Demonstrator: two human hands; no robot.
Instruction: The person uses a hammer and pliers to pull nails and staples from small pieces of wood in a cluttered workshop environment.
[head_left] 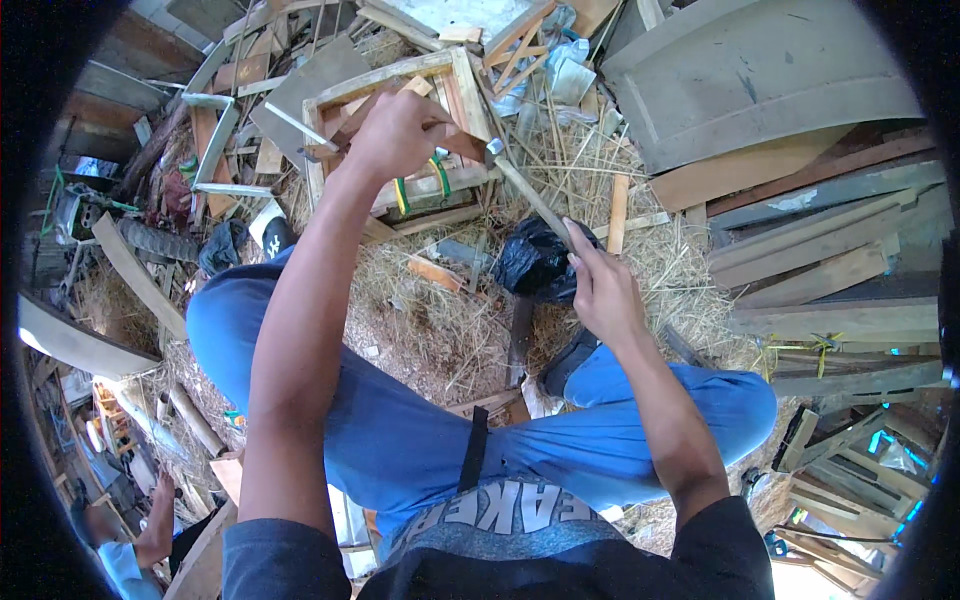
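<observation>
My left hand (395,135) is closed around a brown piece of wood (465,145), held above a weathered wooden frame (400,92). My right hand (605,290) grips the lower end of a thin, pale stick (535,195), its index finger laid along it. The stick slants up to the left, and at its far end a small shiny piece (494,147) meets the wood's right end. Whether this is a tool head I cannot tell. Two curved green-and-yellow handles (420,190) lie on the frame beneath my left hand.
A black plastic bag (535,260) lies between my feet, below the stick. Straw and wood scraps (430,275) cover the ground. A large grey panel (760,80) and stacked boards (830,240) stand at right. Another person (135,550) sits at lower left, near a curved board (85,335).
</observation>
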